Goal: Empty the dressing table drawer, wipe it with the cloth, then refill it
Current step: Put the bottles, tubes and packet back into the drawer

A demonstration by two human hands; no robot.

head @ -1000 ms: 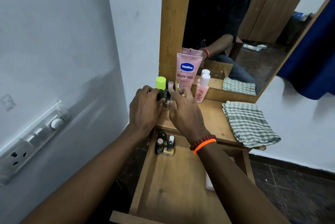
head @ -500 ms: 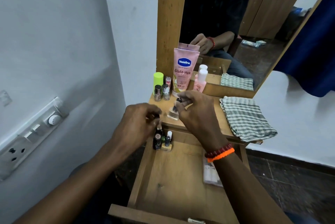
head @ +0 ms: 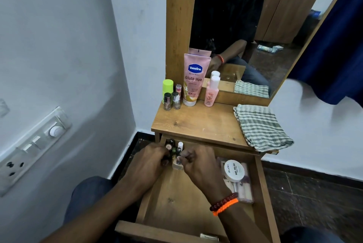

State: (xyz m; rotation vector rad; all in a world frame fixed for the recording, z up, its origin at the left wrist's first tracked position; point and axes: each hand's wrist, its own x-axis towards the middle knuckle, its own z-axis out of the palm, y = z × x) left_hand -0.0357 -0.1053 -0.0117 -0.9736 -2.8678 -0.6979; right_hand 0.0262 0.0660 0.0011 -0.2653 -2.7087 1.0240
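Head view: both hands, left hand (head: 149,161) and right hand (head: 198,162), close around small bottles (head: 173,147) at the drawer (head: 259,180) 11 o'clock corner. Risk: crowded bottles may topple if gripped together. Cloth (head: 261,126) lies on tabletop (head: 200,123).

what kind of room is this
Most likely a bedroom or dressing corner at home. A wooden dressing table stands under a tall mirror, cosmetics like a Vaseline lotion tube line its top, and the mirror reflects a wooden wardrobe.

Wooden dressing table (head: 206,124) bears bottles (head: 172,101), Vaseline tube (head: 193,81); checked cloth (head: 259,126).
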